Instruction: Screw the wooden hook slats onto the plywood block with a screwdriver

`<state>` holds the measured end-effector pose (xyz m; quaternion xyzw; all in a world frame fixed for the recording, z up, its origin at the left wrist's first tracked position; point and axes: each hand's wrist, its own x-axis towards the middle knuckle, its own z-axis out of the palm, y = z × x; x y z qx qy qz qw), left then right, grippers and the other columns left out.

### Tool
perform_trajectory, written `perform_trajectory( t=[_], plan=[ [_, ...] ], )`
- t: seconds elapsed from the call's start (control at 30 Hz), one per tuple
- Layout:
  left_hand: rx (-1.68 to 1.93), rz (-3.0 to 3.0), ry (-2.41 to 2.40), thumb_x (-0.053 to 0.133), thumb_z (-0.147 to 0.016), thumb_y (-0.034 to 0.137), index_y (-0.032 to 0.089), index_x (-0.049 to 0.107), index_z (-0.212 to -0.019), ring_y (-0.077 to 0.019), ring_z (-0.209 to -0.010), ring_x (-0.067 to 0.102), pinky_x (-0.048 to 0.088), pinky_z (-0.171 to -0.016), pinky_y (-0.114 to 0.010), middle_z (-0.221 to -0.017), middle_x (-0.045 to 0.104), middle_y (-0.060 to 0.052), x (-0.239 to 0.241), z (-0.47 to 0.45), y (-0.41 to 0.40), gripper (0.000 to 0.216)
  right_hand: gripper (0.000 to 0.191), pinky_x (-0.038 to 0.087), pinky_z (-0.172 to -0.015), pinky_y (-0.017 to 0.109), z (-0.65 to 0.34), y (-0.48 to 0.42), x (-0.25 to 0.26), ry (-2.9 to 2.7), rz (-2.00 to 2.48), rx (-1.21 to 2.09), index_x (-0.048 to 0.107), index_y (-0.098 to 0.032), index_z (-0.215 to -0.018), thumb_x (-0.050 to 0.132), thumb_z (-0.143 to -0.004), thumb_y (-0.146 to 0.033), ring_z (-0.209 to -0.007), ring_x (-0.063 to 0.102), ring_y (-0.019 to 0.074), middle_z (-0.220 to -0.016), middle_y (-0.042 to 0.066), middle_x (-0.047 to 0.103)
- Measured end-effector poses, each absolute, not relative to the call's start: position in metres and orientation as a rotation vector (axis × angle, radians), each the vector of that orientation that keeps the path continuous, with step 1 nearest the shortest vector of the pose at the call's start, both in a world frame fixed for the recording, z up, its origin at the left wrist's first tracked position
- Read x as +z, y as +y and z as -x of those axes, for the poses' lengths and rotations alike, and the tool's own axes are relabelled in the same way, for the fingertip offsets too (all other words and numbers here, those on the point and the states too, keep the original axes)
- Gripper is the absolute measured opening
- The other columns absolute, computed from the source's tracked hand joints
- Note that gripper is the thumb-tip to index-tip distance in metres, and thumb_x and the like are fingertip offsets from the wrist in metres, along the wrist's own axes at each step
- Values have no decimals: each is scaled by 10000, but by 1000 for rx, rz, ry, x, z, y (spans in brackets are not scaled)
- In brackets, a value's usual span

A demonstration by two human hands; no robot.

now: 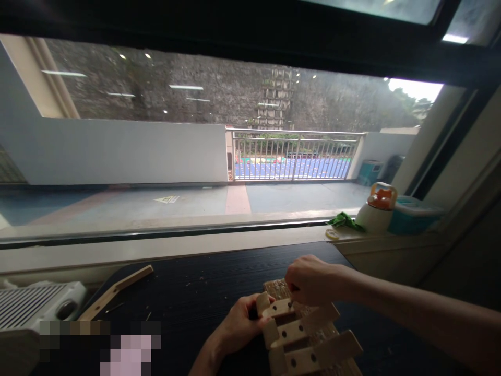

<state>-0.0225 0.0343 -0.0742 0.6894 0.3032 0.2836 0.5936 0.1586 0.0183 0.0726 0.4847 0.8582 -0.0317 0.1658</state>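
A small wooden assembly (301, 334) of slats with drilled holes lies on a rough board at the near edge of the dark table (195, 292). My left hand (238, 326) grips its left end, fingers wrapped round a slat. Above the top slat, my right hand (311, 279) is closed in a pinch on something small and thin that I cannot make out, its tip touching the wood.
A loose wooden strip (117, 290) lies at the left of the table, beside a white ribbed appliance (37, 303). On the window sill at right stand a white and orange container (378, 209), a teal box (410, 214) and a green cloth (344, 221). Wood crumbs dot the table.
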Motion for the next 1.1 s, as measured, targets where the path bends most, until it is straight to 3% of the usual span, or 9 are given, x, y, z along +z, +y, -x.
perform_trajectory(
  t=[0.23, 0.4, 0.5, 0.63, 0.83, 1.0, 1.1],
  plan=[
    [663, -1587, 688, 622, -730, 217, 127, 626, -1022, -176, -818, 573, 441, -736, -236, -895, 659, -26, -74, 22, 34, 307, 220, 350, -524, 267, -159, 13, 78, 2479, -1286, 49, 678, -164, -867, 557, -694, -226, -670, 621, 207, -747, 85, 684],
    [656, -1586, 708, 629, -727, 226, 134, 625, -1043, -164, -787, 568, 442, -720, -229, -864, 660, -15, -77, 22, 34, 329, 138, 277, -438, 249, -151, 8, 77, 2489, -958, 208, 643, -151, -690, 531, -708, -72, -615, 614, 163, -721, 54, 670],
    [658, -1583, 720, 625, -727, 220, 141, 630, -1038, -171, -804, 569, 443, -729, -234, -882, 666, -17, -77, 23, 34, 321, 131, 251, -408, 250, -148, 9, 75, 2476, -887, 198, 644, -140, -665, 541, -703, -68, -604, 615, 162, -690, 51, 669],
    [657, -1583, 723, 620, -721, 215, 145, 639, -1017, -187, -836, 577, 448, -748, -244, -909, 673, -22, -76, 22, 34, 305, 131, 273, -419, 246, -148, 16, 69, 2435, -1049, 109, 682, -135, -689, 553, -707, -147, -583, 618, 187, -653, 87, 674],
    [645, -1582, 718, 631, -718, 240, 124, 637, -1007, -194, -844, 585, 455, -746, -246, -916, 669, -37, -73, 22, 34, 312, 206, 371, -525, 264, -149, 20, 69, 2314, -1475, -49, 715, -157, -793, 547, -677, -180, -691, 642, 224, -756, 108, 699],
    [646, -1587, 700, 632, -723, 244, 127, 627, -1030, -184, -827, 584, 455, -739, -244, -907, 670, -32, -73, 22, 34, 328, 184, 378, -515, 276, -147, 15, 78, 2346, -1343, 66, 684, -129, -789, 580, -684, -237, -661, 635, 233, -737, 127, 685],
    [653, -1617, 704, 631, -721, 245, 128, 636, -1029, -189, -832, 588, 455, -746, -249, -905, 674, -34, -71, 22, 34, 330, 109, 357, -496, 264, -150, 11, 72, 2443, -1144, 191, 650, -137, -774, 583, -700, -182, -630, 624, 206, -719, 103, 672]
  ],
)
